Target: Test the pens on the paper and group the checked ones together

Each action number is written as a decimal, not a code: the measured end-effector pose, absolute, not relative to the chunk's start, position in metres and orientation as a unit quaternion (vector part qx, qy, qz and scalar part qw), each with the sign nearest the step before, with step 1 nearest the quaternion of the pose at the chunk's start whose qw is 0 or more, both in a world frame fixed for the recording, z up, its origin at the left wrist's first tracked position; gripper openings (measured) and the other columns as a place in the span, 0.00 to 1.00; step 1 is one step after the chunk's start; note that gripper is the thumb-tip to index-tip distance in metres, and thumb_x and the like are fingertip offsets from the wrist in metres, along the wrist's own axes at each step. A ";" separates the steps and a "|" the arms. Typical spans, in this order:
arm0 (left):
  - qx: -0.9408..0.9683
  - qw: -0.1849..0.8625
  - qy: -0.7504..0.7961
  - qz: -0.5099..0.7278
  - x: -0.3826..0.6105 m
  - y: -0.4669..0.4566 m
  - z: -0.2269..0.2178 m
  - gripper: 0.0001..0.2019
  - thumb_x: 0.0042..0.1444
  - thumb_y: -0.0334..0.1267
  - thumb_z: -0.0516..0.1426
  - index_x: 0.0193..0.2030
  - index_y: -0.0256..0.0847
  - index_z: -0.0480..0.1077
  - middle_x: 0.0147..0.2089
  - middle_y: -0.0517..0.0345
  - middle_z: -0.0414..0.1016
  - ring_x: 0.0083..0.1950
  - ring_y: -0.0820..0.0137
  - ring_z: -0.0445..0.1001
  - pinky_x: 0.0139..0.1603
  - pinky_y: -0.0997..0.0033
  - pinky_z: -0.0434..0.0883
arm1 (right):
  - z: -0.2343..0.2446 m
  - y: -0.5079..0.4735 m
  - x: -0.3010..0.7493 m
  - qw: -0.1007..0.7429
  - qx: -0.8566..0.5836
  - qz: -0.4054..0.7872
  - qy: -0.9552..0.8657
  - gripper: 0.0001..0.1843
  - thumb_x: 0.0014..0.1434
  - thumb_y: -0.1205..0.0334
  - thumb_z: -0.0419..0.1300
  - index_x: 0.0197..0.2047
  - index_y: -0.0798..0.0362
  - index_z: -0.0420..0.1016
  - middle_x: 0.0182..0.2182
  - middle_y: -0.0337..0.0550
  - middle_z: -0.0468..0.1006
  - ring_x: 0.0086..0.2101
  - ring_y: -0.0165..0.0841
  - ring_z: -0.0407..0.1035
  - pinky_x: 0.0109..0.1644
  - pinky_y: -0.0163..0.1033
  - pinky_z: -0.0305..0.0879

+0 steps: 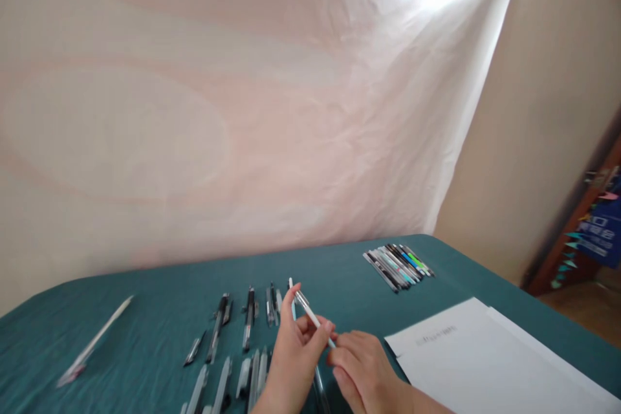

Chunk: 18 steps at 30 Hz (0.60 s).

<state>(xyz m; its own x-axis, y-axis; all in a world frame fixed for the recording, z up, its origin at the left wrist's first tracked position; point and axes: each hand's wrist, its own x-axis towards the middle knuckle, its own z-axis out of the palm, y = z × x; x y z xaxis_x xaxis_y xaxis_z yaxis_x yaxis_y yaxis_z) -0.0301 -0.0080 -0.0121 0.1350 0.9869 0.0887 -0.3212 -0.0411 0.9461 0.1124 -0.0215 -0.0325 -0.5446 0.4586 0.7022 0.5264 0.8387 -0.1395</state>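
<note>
A slim white pen (314, 320) with a clear upper end slants up and to the left between my hands. My left hand (295, 359) is closed around its middle, the thumb pressing it against curled fingers and one finger raised along the upper end. At the pen's lower end, my right hand (361, 365) pinches it with curled fingers; the tip is hidden there. Beneath my hands lies a dark clear-barrelled pen (320, 391) on the green cloth. Another pale pen (291, 283) shows just behind my left hand.
Dark pens (249, 317) and grey pen caps or barrels (223, 385) lie in rows to the left. A long white stick-like item (97, 341) is farther left. A bundle of pens (398, 265) rests at the back right, white paper (485, 362) at the right.
</note>
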 end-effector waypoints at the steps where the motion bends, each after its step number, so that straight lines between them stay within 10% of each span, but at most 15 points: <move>1: 0.478 0.582 0.359 0.552 -0.029 -0.009 -0.013 0.40 0.49 0.36 0.60 0.62 0.44 0.37 0.27 0.63 0.71 0.29 0.72 0.71 0.34 0.72 0.67 | -0.034 -0.022 0.113 0.379 -0.280 -0.045 -0.881 0.09 0.58 0.67 0.43 0.34 0.54 0.63 0.25 0.43 0.69 0.26 0.33 0.63 0.31 0.37 0.56; 18: 0.530 0.535 0.381 0.536 -0.023 -0.017 -0.009 0.35 0.52 0.36 0.57 0.60 0.46 0.38 0.26 0.66 0.67 0.28 0.74 0.67 0.32 0.75 0.64 | -0.041 -0.022 0.114 0.392 -0.271 -0.068 -0.877 0.10 0.59 0.66 0.40 0.33 0.53 0.60 0.22 0.40 0.68 0.22 0.31 0.60 0.29 0.37 0.53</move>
